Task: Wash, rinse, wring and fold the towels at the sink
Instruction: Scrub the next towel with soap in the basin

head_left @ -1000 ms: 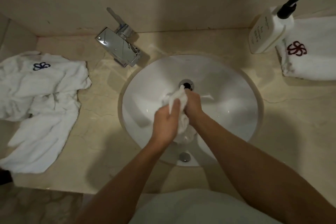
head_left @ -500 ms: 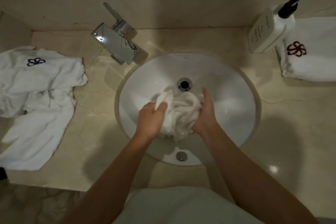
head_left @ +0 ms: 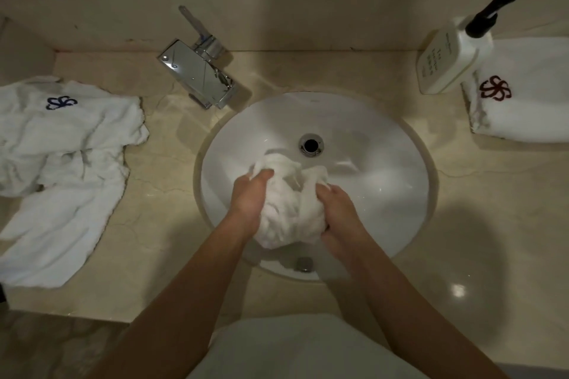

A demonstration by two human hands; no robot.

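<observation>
1. Both hands are in the sink basin (head_left: pixel 385 169), working 1 bunched white towel (head_left: pixel 286 209) that sits low in the bowl, just in front of the drain (head_left: pixel 311 144)
2. Left hand (head_left: pixel 249 197) has fingers curled over the towel's left top edge, gripping a fold; right hand (head_left: pixel 335 209) is curled round the right side, fingers dug into the cloth. Both closed on the same towel, nothing else held
3. Towel is kept inside the bowl, likely so drips go to the drain rather than onto the counter (head_left: pixel 172 212); hands on opposite sides suits scrubbing or squeezing, cannot tell which step
4. No water stream visible from the faucet (head_left: pixel 197 77); its spout sits up-left of the basin and its lever points back toward the wall
5. Crumpled towels with blue logo (head_left: pixel 61 148) lie loose on the counter at left, well apart from the sink, apparently waiting or unfolded; cannot tell if wet
6. Folded towel with red logo (head_left: pixel 523 101) lies at right, looks finished; the soap dispenser (head_left: pixel 449 58) stands beside it, leaning over its left edge in this view
7. Overflow hole (head_left: pixel 303 264) shows at the near wall of the basin, under the wrists
8. Nothing blocks the hands; the faucet body is the nearest obstacle if the towel is lifted up-left. A pale garment (head_left: pixel 301 348) fills the bottom of the view, and dim light hides fine detail
</observation>
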